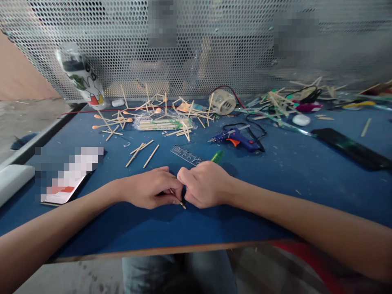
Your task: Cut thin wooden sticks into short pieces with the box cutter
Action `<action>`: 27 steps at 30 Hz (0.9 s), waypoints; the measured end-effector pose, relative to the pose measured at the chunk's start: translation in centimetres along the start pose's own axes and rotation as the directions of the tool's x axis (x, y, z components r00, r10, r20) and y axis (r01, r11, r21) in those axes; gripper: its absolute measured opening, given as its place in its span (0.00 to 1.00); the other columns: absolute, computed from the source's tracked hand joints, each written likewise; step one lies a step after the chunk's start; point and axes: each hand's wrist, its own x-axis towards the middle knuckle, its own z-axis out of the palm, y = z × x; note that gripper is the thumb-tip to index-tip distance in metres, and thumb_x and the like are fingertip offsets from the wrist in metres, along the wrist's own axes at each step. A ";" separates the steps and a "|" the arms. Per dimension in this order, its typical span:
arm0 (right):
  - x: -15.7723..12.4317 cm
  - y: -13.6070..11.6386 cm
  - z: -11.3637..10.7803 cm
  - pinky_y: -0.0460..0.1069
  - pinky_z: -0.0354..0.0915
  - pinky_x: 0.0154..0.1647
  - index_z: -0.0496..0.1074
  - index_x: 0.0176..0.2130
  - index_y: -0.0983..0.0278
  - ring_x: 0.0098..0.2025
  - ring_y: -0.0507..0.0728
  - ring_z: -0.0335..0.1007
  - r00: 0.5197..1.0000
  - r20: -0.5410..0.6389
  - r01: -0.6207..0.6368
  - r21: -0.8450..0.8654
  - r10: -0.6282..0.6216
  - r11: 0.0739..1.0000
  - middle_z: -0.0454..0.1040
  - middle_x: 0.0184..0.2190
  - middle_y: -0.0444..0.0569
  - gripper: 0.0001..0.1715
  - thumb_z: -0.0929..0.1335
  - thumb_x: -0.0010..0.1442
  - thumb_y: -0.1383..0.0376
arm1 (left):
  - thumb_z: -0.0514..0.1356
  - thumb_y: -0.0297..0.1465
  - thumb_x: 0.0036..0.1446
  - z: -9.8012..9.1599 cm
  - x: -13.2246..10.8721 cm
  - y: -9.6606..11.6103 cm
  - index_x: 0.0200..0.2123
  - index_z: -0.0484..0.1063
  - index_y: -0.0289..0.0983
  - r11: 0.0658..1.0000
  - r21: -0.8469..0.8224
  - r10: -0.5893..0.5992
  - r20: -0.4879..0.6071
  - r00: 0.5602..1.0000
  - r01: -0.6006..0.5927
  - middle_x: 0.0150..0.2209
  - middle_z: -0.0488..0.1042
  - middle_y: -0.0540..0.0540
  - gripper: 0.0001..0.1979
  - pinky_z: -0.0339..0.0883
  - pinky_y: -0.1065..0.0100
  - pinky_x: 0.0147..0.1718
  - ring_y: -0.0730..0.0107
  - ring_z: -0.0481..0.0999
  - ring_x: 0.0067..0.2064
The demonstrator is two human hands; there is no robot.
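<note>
My left hand is closed on a thin wooden stick, whose short end pokes out below the fingertips. Pressed up against it, my right hand is curled into a fist. A green translucent plastic piece shows just behind that fist; I cannot tell whether the fingers hold it. A clear ruler lies beyond the hands, partly hidden by the right one. To the left of the ruler, loose cut sticks lie on the blue table.
A blue glue gun lies with its cord beyond my right hand. Joined sticks and a bagged stick bundle are farther back. A phone is at left, a dark case at right. Perforated metal mesh closes the back.
</note>
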 end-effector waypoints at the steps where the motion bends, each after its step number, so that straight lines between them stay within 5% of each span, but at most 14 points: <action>1: 0.0 -0.1 0.0 0.51 0.46 0.23 0.66 0.45 0.64 0.23 0.58 0.72 1.000 0.006 0.003 0.009 -0.003 1.000 0.75 0.23 0.45 0.13 0.58 0.66 0.61 | 0.60 0.30 0.71 0.0 0.0 -0.1 0.41 0.75 0.39 1.000 0.007 0.012 -0.004 1.000 -0.012 0.40 0.82 0.48 0.05 0.62 0.61 0.47 0.64 0.78 0.41; 10: 0.7 0.3 -0.7 0.51 0.45 0.24 0.64 0.52 0.68 0.27 0.60 0.75 0.989 0.143 -0.041 0.027 0.037 0.999 0.77 0.27 0.47 0.19 0.58 0.67 0.61 | 0.62 0.27 0.69 -0.1 0.0 0.1 0.40 0.75 0.40 1.000 -0.015 -0.015 -0.011 1.000 0.015 0.40 0.83 0.49 0.03 0.63 0.62 0.50 0.65 0.78 0.43; 19: 0.5 0.0 0.1 0.52 0.41 0.22 0.64 0.48 0.64 0.23 0.55 0.67 0.999 0.028 -0.024 -0.012 0.024 1.000 0.75 0.33 0.49 0.16 0.55 0.70 0.59 | 0.61 0.29 0.71 0.0 -0.2 0.1 0.41 0.75 0.40 0.999 0.045 -0.007 0.000 1.000 0.007 0.42 0.83 0.46 0.03 0.64 0.63 0.53 0.63 0.78 0.47; 27: 0.4 -0.4 -1.0 0.53 0.46 0.25 0.64 0.50 0.64 0.27 0.58 0.70 0.982 0.124 -0.145 0.030 0.140 0.989 0.76 0.38 0.51 0.15 0.58 0.67 0.62 | 0.61 0.25 0.70 -0.2 -0.1 0.3 0.39 0.74 0.41 0.999 0.043 0.025 0.000 1.000 -0.025 0.41 0.83 0.49 0.06 0.63 0.62 0.53 0.65 0.79 0.45</action>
